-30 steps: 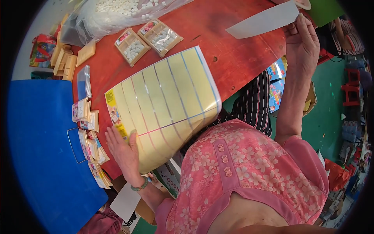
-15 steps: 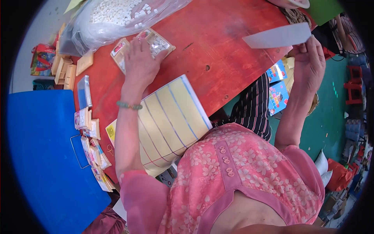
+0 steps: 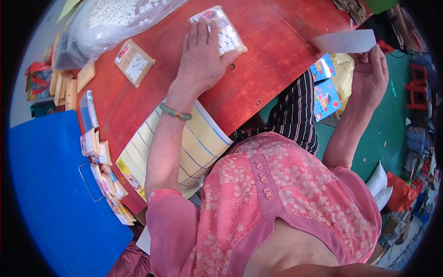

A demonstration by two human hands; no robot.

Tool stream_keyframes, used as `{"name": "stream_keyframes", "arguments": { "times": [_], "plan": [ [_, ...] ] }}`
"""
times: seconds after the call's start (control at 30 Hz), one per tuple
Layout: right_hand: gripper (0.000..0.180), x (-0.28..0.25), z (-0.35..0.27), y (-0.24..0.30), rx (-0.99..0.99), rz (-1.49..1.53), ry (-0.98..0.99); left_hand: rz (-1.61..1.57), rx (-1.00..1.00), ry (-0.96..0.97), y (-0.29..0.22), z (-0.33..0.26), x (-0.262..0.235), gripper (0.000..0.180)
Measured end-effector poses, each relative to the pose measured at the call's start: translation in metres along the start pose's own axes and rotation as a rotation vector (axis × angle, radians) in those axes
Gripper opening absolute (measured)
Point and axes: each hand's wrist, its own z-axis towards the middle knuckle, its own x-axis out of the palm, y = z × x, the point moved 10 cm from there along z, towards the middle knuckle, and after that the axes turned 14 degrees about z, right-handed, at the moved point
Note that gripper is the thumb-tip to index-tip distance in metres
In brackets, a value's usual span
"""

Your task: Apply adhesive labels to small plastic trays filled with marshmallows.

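Observation:
My left hand (image 3: 200,60) lies over the near-left side of a small shallow wooden box (image 3: 229,39), its thumb at one corner and its fingers reaching along the other side. White cubes and a coloured picture card show in the box. A second such box (image 3: 134,63), also with white cubes and a picture, sits to the left, apart from the hand. Out beyond the table's right edge, my right hand (image 3: 371,76) pinches a stiff, pale, partly see-through sheet (image 3: 348,41) by its right end.
A clear plastic bag (image 3: 99,34) of white cubes lies at the far left of the red table (image 3: 267,55). Several packed boxes (image 3: 108,180) line the left edge beside a blue board (image 3: 50,184). A lined yellow sheet (image 3: 196,143) hangs over the near edge. Blue boxes (image 3: 326,99) stand right.
My left hand has slid one wooden box to the right, away from the second box. My right hand still holds the pale sheet, slightly farther right.

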Motion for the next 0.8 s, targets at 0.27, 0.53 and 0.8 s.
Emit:
{"name": "stream_keyframes", "arguments": {
  "times": [0.27,0.53,0.8],
  "plan": [
    [0.016,0.034,0.002,0.026,-0.131,-0.137,0.116,-0.34,0.285,-0.047,-0.08,0.004,-0.036,0.066],
    [0.019,0.172,-0.075,0.004,-0.89,-1.12,0.615,-1.87,-0.263,0.187,-0.066,0.007,-0.084,0.039],
    [0.033,0.181,-0.118,-0.053,-0.876,-1.143,0.851,-1.729,-0.315,0.145,-0.055,-0.008,-0.066,0.022]
  ]
}}
